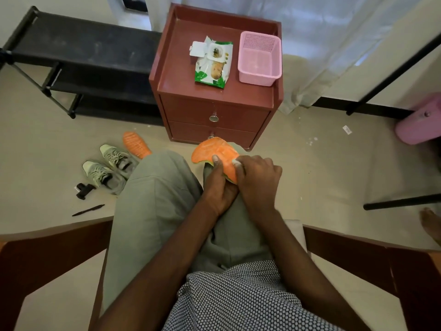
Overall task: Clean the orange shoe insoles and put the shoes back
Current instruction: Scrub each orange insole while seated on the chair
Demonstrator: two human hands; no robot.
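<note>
An orange insole point(213, 150) lies across my right knee. My left hand point(218, 187) grips its near end, thumb on top. My right hand point(256, 177) presses a small white wipe point(235, 162) against the insole's orange face, fingers curled round the wipe. A second orange insole point(136, 144) lies on the floor left of my left knee. Two grey-green shoes point(108, 169) stand side by side on the floor beside it.
A brown nightstand point(212, 108) stands ahead, bearing an opened wet-wipe pack point(213, 63) and a pink basket point(259, 59). A black shoe rack point(78, 60) is at the far left. A black clip point(83, 190) and pen point(88, 210) lie on the floor. Wooden chair arms flank me.
</note>
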